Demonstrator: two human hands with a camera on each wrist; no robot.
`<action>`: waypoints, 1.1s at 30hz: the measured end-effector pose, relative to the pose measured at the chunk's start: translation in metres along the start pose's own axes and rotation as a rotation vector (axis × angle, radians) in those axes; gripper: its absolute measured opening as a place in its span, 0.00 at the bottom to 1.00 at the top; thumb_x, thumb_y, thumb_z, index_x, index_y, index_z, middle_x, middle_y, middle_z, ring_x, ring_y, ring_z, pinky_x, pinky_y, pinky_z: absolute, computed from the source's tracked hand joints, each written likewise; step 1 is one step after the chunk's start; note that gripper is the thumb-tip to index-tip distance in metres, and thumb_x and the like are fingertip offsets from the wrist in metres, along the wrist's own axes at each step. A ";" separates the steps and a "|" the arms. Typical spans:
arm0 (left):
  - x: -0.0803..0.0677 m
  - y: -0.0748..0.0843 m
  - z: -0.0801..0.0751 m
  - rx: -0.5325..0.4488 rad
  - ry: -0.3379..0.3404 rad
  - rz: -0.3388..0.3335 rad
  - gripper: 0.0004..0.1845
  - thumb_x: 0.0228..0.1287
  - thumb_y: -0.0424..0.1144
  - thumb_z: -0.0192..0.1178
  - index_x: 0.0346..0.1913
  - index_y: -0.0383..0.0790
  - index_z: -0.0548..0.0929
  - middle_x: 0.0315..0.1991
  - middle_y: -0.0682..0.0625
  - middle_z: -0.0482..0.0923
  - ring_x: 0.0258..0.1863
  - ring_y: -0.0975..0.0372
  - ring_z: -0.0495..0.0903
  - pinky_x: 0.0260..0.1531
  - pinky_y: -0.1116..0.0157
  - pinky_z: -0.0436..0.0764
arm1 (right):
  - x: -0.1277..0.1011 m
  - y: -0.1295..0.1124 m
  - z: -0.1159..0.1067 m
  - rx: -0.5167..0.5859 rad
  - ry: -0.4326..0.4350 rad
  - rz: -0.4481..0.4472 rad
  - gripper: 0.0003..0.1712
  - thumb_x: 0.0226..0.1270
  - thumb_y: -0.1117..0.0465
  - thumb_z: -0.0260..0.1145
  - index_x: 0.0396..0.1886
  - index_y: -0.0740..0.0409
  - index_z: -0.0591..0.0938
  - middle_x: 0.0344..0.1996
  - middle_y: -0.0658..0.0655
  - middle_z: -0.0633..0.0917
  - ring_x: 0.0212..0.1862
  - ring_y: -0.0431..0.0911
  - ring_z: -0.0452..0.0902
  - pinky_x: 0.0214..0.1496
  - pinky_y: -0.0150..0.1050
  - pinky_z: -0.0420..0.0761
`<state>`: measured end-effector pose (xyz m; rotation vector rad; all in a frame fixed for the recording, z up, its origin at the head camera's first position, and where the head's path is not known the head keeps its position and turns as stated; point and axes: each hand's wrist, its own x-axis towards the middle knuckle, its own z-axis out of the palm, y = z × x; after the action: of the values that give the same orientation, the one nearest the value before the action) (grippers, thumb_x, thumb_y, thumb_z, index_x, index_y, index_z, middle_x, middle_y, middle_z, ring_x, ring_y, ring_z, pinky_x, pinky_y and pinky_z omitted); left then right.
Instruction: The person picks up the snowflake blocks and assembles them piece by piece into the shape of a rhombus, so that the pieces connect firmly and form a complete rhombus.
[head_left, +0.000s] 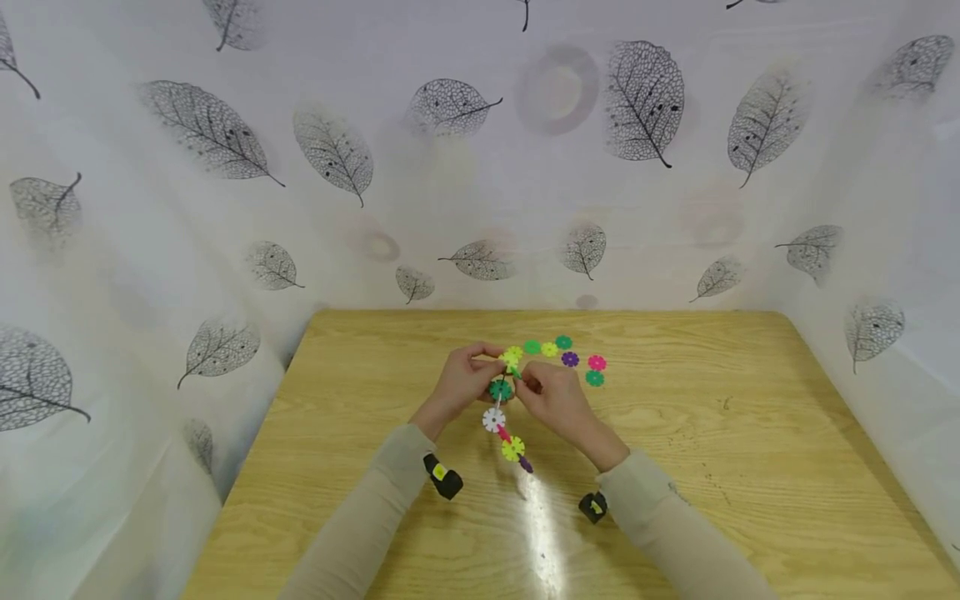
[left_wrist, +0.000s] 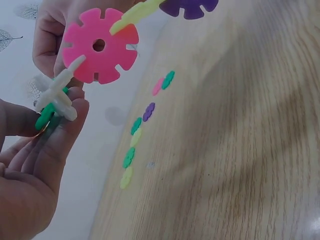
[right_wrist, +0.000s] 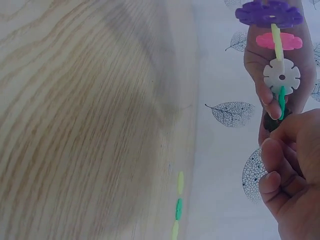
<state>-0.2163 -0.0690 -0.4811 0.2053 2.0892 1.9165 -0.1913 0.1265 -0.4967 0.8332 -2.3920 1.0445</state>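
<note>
A chain of notched plastic discs hangs between my hands, joined at their slots. From the top it runs through a dark green disc [head_left: 500, 390], a white disc [head_left: 493, 419], a pink disc [left_wrist: 99, 47], a yellow disc [head_left: 513, 448] and a purple disc [right_wrist: 270, 13] at the low end. My left hand [head_left: 465, 379] grips the chain by the dark green disc, thumb on one side and fingers on the other. Opposite it, my right hand [head_left: 555, 396] pinches a small bright green disc [head_left: 515, 372] at the chain's upper end, its fingertips partly hiding it.
Loose discs lie in a curved row on the wooden table [head_left: 712, 467] beyond my hands, among them a purple disc [head_left: 570, 359], a pink disc [head_left: 597, 362] and a yellow disc [head_left: 550, 349]. A leaf-printed white curtain [head_left: 480, 183] encloses the table's back and sides.
</note>
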 end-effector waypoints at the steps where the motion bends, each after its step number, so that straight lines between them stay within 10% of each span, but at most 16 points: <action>1: 0.000 0.000 0.000 -0.005 -0.001 -0.003 0.15 0.76 0.32 0.60 0.60 0.29 0.81 0.47 0.23 0.86 0.22 0.66 0.87 0.26 0.63 0.91 | 0.000 0.000 0.000 -0.001 0.000 -0.002 0.14 0.62 0.74 0.71 0.22 0.55 0.79 0.19 0.51 0.80 0.21 0.33 0.67 0.22 0.27 0.72; 33: 0.003 0.006 -0.002 -0.185 -0.033 -0.127 0.23 0.79 0.34 0.56 0.71 0.26 0.73 0.46 0.38 0.89 0.23 0.63 0.89 0.29 0.66 0.92 | 0.002 -0.002 -0.002 -0.062 -0.012 0.037 0.05 0.68 0.68 0.74 0.33 0.59 0.85 0.23 0.51 0.81 0.25 0.36 0.69 0.25 0.28 0.72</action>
<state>-0.2207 -0.0694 -0.4757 0.0617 1.8433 2.0005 -0.1911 0.1258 -0.4932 0.7787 -2.4453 0.9760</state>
